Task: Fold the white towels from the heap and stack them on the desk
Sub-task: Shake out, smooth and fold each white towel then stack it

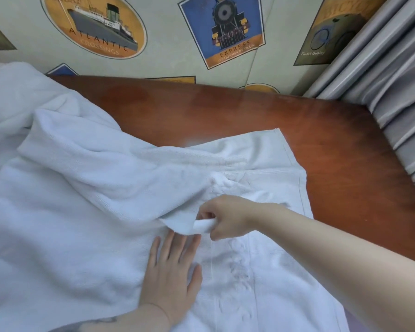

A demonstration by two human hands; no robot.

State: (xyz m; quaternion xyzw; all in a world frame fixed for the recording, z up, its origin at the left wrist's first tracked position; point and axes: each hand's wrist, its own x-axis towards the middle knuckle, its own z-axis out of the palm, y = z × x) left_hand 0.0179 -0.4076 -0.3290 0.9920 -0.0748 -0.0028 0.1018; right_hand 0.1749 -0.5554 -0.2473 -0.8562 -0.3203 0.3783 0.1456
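Two hands work one white towel [261,271] spread on the desk [225,111]. Left hand [171,271] lies flat, fingers straight, pinning cloth just below the right hand [222,218], which pinches a folded corner [197,227]. Best to keep that palm down while drawing the corner across evenly. Beyond both hands, wallpaper [168,56] reads "ATLANTIC CROSSINGS", "EXPRESS", "Finest Quality".

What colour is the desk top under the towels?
Glossy reddish-brown wood, the desk, clearest in the head view beyond the white towel.
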